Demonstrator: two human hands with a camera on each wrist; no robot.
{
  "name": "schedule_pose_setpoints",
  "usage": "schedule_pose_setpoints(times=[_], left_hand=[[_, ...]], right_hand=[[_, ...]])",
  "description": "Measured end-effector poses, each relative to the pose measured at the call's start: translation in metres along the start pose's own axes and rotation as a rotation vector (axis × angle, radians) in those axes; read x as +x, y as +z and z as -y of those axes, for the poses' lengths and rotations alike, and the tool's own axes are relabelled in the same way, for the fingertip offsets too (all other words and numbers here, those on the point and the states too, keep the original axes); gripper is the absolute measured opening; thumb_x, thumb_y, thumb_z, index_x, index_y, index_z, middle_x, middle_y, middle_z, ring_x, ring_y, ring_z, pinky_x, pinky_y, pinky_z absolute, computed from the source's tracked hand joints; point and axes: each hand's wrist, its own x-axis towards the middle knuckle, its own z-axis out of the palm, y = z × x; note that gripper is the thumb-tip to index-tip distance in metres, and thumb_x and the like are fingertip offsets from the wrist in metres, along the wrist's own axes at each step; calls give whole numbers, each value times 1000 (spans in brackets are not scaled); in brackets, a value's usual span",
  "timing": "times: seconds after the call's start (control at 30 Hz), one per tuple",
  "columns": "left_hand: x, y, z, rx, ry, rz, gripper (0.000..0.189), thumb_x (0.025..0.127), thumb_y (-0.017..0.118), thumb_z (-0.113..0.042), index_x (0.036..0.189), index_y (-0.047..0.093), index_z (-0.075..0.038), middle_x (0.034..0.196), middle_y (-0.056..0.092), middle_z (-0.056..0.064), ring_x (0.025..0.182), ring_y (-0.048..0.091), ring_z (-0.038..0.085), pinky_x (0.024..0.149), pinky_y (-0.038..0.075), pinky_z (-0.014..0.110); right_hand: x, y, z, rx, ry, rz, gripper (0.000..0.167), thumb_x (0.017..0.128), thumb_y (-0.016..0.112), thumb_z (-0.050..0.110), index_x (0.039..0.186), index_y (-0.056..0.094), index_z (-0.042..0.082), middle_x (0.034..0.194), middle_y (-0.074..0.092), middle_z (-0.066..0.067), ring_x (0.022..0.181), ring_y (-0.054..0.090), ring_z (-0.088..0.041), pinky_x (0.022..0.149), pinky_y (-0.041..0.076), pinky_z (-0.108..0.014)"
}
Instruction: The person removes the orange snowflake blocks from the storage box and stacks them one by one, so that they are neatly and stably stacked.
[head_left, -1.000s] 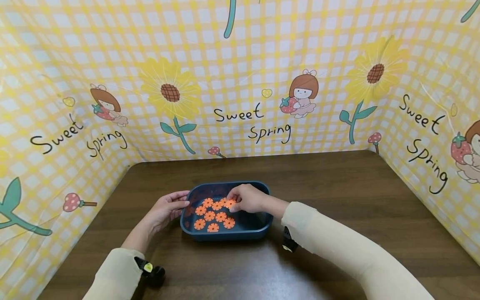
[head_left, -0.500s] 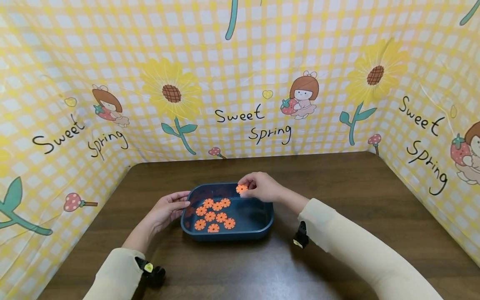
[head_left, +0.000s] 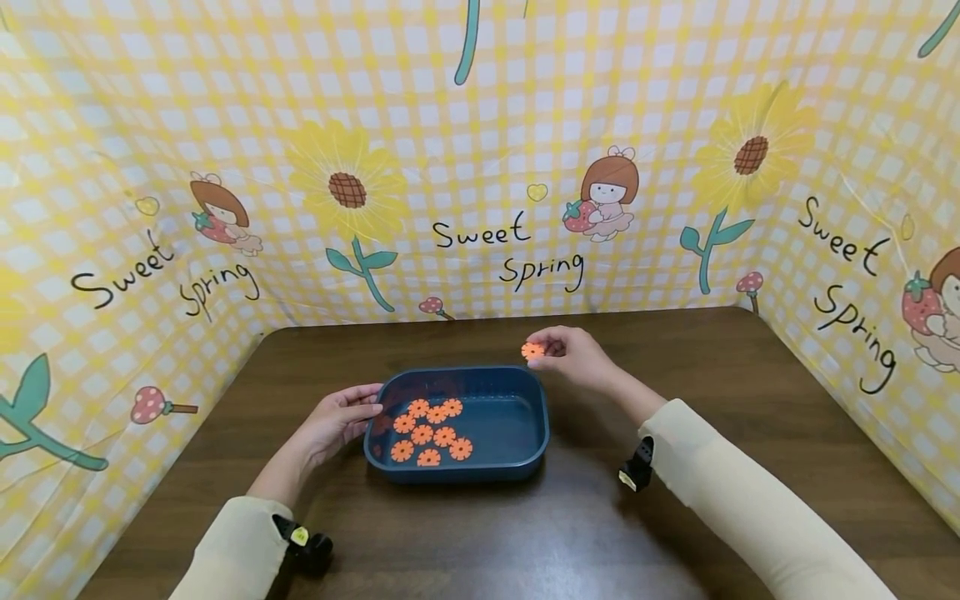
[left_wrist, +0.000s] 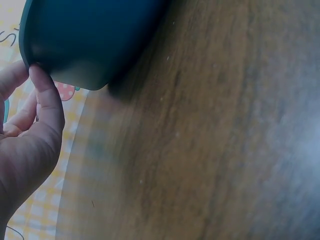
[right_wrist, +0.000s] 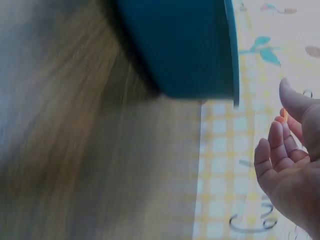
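In the head view a dark blue rectangular tub (head_left: pixel 495 473) stands on the table, with several orange flower-shaped discs (head_left: pixel 422 434) lying in its left half. My left hand (head_left: pixel 337 423) pinches the tub's left rim between thumb and fingers; the left wrist view shows this hand (left_wrist: pixel 37 125) at the rim too. Beyond the tub's back right corner, my right hand (head_left: pixel 581 360) pinches one more orange notched disc (head_left: pixel 532 351) above the table. Only a sliver of that disc (right_wrist: pixel 285 115) shows past the fingers in the right wrist view.
The brown wooden table (head_left: pixel 675 375) extends around the tub. Yellow checked cloth (head_left: pixel 480 150) with printed flowers and lettering walls off its back and both sides. A black wrist camera (head_left: pixel 307 546) is strapped at the left sleeve, another black camera (head_left: pixel 636 465) at the right.
My right hand has lifted one orange disc out of the tub and carried it right and back, past the rim. The left hand keeps its hold on the tub.
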Motion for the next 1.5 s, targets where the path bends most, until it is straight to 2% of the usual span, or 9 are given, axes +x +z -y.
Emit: schedule_pose_setpoints(times=[0.2,0.53,1.1,1.5], left_hand=[[0,1,0,-4,-4,-5,53,94,64,-7,140,42,6,109,62,8,96,64,16,84,54,31],[0,1,-1,10,-9,-17,54,94,65,-8,141,43,5,109,63,7,95,64,15,82,54,30],[2,0,-1,14,-2,-3,54,93,66,-9,140,43,5,110,63,8,96,64,18,83,54,32],[0,0,-1,21,-7,-8,54,94,65,-10,141,43,4,109,63,6,98,64,17,85,54,32]], right_hand=[[-5,-17,-20,-7,58,-65,33,87,75,16,117,67,4,96,61,-8,86,54,-23,74,47,-35],[-13,-33,-47,-42,138,-101,34,88,73,15,118,66,3,98,60,-11,86,51,-25,74,45,-35],[-27,-44,-89,-100,190,-63,32,87,74,16,114,67,0,91,57,-8,80,49,-23,69,43,-33],[-33,-45,-97,-79,186,-28,31,85,76,13,111,67,-3,86,59,-7,77,51,-22,67,44,-32]])
